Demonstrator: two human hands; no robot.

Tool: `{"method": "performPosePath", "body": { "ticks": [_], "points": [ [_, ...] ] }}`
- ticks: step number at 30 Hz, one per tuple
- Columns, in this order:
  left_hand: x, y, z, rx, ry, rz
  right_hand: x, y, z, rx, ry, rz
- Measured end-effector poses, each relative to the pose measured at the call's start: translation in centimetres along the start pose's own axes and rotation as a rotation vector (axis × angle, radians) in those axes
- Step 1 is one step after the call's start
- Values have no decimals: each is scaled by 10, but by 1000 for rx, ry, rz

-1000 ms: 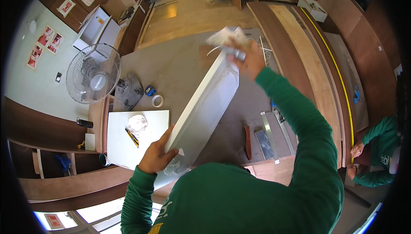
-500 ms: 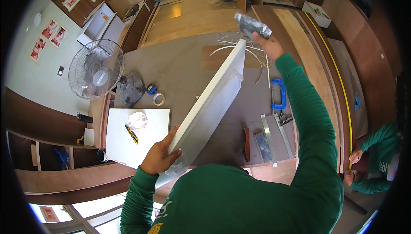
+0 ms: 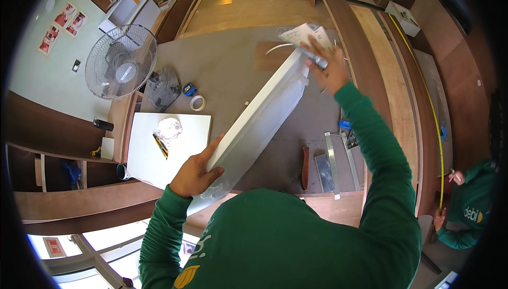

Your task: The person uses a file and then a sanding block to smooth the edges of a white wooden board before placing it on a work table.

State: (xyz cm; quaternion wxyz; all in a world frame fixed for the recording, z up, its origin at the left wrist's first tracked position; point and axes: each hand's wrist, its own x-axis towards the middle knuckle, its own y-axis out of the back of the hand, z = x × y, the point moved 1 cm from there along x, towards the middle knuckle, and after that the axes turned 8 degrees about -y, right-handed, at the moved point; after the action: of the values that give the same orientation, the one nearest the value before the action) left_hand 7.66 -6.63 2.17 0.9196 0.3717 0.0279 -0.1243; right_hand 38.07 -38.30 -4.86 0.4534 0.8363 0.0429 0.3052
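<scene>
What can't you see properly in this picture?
Head view only:
- Near end of the white panel: hidden behind the left hand and the green hoodie.
- What the right hand grips: partly covered by crumpled paper, too small to name.
- Person at the right edge: cut off by the rim.

1 white panel, 1 fan, 1 tape roll, 2 hands.

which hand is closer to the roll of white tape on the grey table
Left. The left hand grips the near end of the long white panel, just below and right of the roll of white tape. The right hand is at the panel's far end.
</scene>
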Motion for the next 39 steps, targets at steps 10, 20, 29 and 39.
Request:
{"method": "performPosePath", "body": {
  "ticks": [10,20,29,39],
  "points": [
    [0,-1,-1,-6,-12,-4,16,7,16,-51,-112,31],
    [-2,1,-6,10,-16,6,16,13,-14,18,-159,-47],
    [-8,2,-13,44,-42,29,-54,1,-106,106,382,-92],
    [-5,5,-5,14,87,-51,-73,-3,-139,201,387,-37]
  ]
}}
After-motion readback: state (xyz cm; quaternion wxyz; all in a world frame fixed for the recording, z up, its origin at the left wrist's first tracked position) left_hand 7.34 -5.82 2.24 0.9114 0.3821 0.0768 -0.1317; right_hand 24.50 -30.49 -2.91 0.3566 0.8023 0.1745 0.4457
